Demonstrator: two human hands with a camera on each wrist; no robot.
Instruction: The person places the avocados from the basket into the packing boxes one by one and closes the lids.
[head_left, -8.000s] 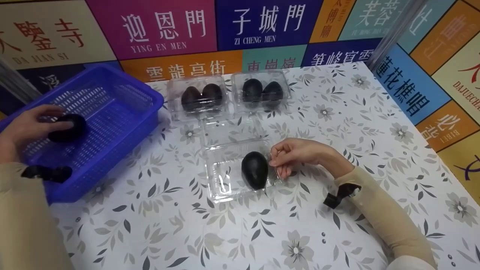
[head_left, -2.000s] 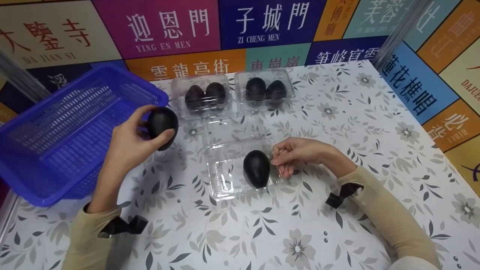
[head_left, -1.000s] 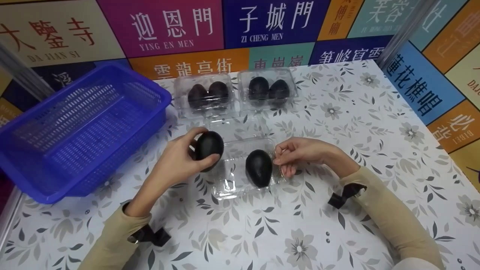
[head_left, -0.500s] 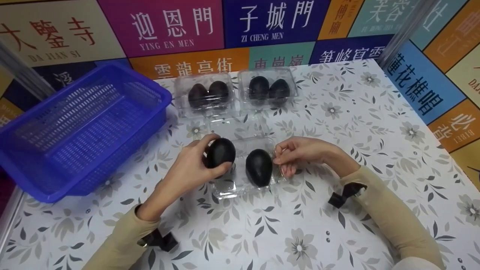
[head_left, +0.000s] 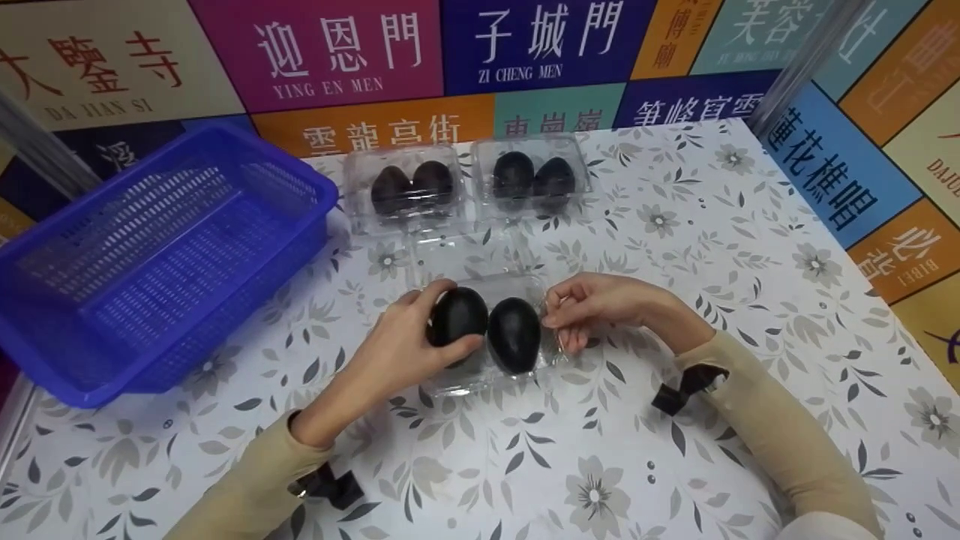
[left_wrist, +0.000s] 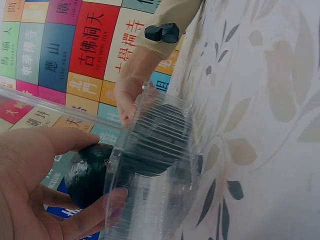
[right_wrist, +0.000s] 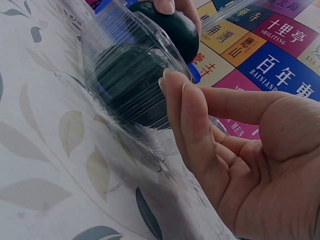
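Observation:
My left hand (head_left: 401, 339) grips a dark, smooth avocado (head_left: 460, 319) over the left half of an unlidded clear plastic clamshell box (head_left: 454, 389). A second avocado (head_left: 514, 336) lies in the right half, close beside it. In the left wrist view, thumb and fingers span the held avocado (left_wrist: 89, 175), with one fingertip behind the box's clear wall (left_wrist: 152, 202). My right hand (head_left: 592, 306) pinches the box's right rim between thumb and forefinger, and the right wrist view shows those fingertips (right_wrist: 172, 82) right at the edge. The box's lid (head_left: 471, 256) lies folded back behind it.
Two closed clear boxes, one at the back left (head_left: 405, 154) and one at the back right (head_left: 532, 146), each hold two avocados. A blue slotted basket (head_left: 296, 247) stands at the left. Printed panels (head_left: 337, 52) rise behind the flower-patterned table (head_left: 600, 420).
My left hand took an avocado from the blue basket, carried it right, and has lowered it into the box beside the other. The right hand has stayed at the rim.

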